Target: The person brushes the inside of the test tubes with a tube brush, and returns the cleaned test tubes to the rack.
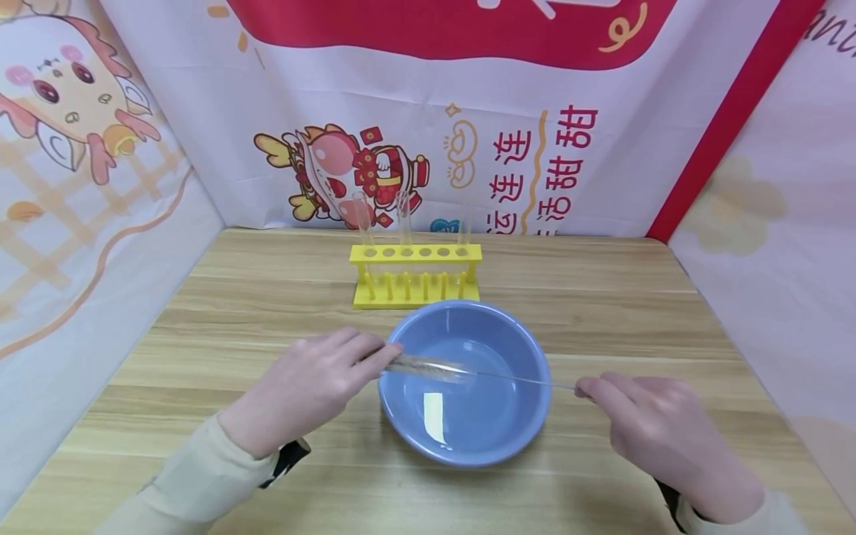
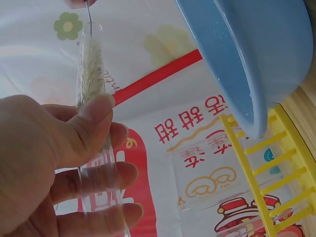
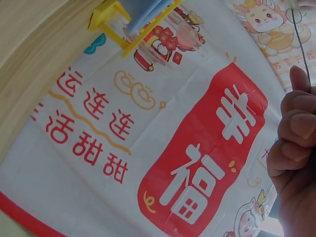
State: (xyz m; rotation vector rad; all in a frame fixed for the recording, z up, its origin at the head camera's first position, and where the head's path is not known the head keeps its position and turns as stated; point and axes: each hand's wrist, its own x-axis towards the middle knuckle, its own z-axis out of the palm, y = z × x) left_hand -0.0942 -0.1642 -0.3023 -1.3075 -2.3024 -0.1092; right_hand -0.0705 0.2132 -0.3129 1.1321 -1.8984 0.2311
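Tabletop of pale wood-grain board (image 1: pixel 615 312) reaches white printed fabric walls (image 1: pixel 414 82) at ten, twelve and two o'clock, leaving broad margins around a glossy, round, blue plastic basin (image 1: pixel 468 452). At the basin's nine o'clock edge, the left hand (image 1: pixel 328 368) wraps thumb and fingers round a slim, transparent, cylindrical test tube (image 2: pixel 98 195), its mouth pointing toward three o'clock above the basin. Inside the tube's mouth end sit the pale, dense bristles of a wire-stemmed brush (image 2: pixel 90 64), close against the wall. Its thin metal stem (image 1: pixel 528 381) crosses the basin to the right hand (image 1: pixel 658 416), which grips the end just outside the three o'clock rim. At eleven o'clock, near the far rim, stands a yellow plastic rack (image 1: pixel 416 260) with round holes and upright pegs, bearing three transparent tubes (image 1: pixel 404 219). Droplets dot the basin's wall. Red and orange printing marks the fabric at twelve.
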